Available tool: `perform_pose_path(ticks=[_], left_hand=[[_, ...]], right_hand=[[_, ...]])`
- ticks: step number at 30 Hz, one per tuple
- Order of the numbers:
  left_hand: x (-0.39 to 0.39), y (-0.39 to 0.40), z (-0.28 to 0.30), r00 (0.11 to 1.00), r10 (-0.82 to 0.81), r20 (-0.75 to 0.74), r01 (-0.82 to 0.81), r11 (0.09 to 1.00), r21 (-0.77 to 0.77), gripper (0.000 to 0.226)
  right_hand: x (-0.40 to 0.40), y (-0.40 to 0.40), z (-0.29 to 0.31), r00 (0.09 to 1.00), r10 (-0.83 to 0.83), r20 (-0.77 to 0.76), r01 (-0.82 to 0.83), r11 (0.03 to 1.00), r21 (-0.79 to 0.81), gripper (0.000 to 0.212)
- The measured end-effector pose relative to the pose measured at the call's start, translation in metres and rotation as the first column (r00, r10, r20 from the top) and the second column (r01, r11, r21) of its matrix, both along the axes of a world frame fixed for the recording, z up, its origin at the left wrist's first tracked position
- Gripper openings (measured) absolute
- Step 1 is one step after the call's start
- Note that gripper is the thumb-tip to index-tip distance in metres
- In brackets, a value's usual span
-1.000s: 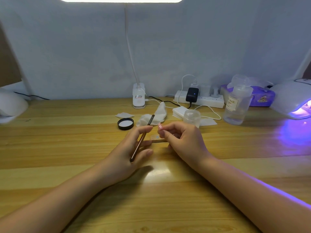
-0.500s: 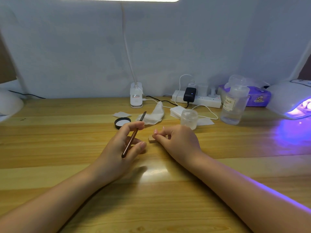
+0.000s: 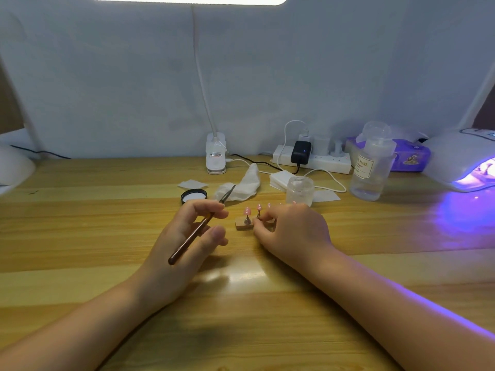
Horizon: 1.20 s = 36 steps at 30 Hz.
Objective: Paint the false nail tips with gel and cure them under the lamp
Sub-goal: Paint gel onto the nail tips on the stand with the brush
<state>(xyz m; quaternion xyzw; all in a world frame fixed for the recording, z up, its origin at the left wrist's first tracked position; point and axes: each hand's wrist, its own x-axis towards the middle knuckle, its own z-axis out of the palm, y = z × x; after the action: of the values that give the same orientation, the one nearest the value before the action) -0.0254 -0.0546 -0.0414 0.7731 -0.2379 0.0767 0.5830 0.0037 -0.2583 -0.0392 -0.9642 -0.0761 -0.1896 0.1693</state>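
Two hands occupied: brush [image 3: 201, 226] was pinched idle in left hand [image 3: 187, 236]; wooden nail stand [image 3: 245, 223] was gripped by right hand [image 3: 289, 231], likely for steadying pink tips [image 3: 247, 210].

The right hand [image 3: 292, 228] covers most of the wooden nail stand [image 3: 242, 225]; only its nine o'clock end shows, with two pink nail tips [image 3: 247, 210] clear and further ones barely peeking over the knuckles. The curing lamp [image 3: 466, 159] at three o'clock is cut by the frame edge. A white rounded object [image 3: 13, 170] at nine o'clock is also cropped and unidentifiable. The brush [image 3: 199, 226] bristles are too small to make out. The bottle label [image 3: 364, 165] is only partly legible.
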Motion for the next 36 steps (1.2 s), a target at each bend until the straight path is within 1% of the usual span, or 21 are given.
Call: perform_pose_path(ticks=[2, 6, 9, 13, 21, 29, 31, 32, 34, 36], left_hand=[[-0.001, -0.001, 0.000, 1.000, 0.009, 0.028, -0.008, 1.000, -0.020, 0.047], [-0.001, -0.004, 0.000, 0.997, 0.046, 0.064, -0.043, 0.998, -0.046, 0.036], [-0.001, -0.004, 0.000, 0.996, 0.047, 0.070, -0.044, 0.998, -0.044, 0.034], [-0.004, -0.006, 0.000, 0.995, 0.049, 0.091, -0.044, 0.998, -0.054, 0.034], [-0.007, -0.008, 0.000, 0.989, 0.034, 0.141, -0.036, 0.999, 0.017, 0.023], [-0.008, -0.009, 0.000, 0.983, 0.044, 0.180, -0.049, 0.998, 0.025, 0.027], [-0.008, -0.009, 0.000, 0.984, 0.048, 0.169, -0.049, 0.999, 0.002, 0.025], [-0.008, -0.009, 0.000, 0.985, 0.049, 0.164, -0.048, 0.999, -0.010, 0.026], [-0.009, -0.008, 0.001, 0.985, 0.056, 0.164, -0.052, 0.998, -0.029, 0.030], [-0.010, -0.007, 0.001, 0.982, 0.064, 0.176, -0.058, 0.998, -0.038, 0.033]], right_hand=[[0.002, -0.003, 0.001, 1.000, -0.015, -0.003, 0.015, 1.000, -0.006, 0.031], [0.004, -0.003, 0.000, 1.000, -0.016, -0.001, 0.016, 0.999, -0.037, 0.034], [0.006, -0.002, -0.003, 1.000, -0.020, 0.014, 0.021, 0.997, -0.077, 0.037], [0.008, 0.000, -0.003, 1.000, -0.019, -0.019, 0.017, 0.991, -0.131, 0.040], [0.009, -0.002, -0.002, 1.000, -0.002, -0.030, -0.002, 0.991, -0.132, 0.037], [0.007, -0.001, -0.002, 0.999, 0.032, 0.012, -0.030, 0.984, -0.177, 0.035], [0.005, -0.001, -0.001, 0.998, 0.058, 0.030, -0.054, 0.989, -0.137, 0.032], [0.003, -0.001, -0.001, 0.995, 0.084, 0.048, -0.079, 0.993, -0.091, 0.030], [0.000, -0.001, -0.002, 0.982, 0.157, 0.108, -0.161, 0.987, 0.027, 0.025], [-0.003, 0.000, -0.002, 0.960, 0.213, 0.182, -0.241, 0.960, 0.144, 0.017]])
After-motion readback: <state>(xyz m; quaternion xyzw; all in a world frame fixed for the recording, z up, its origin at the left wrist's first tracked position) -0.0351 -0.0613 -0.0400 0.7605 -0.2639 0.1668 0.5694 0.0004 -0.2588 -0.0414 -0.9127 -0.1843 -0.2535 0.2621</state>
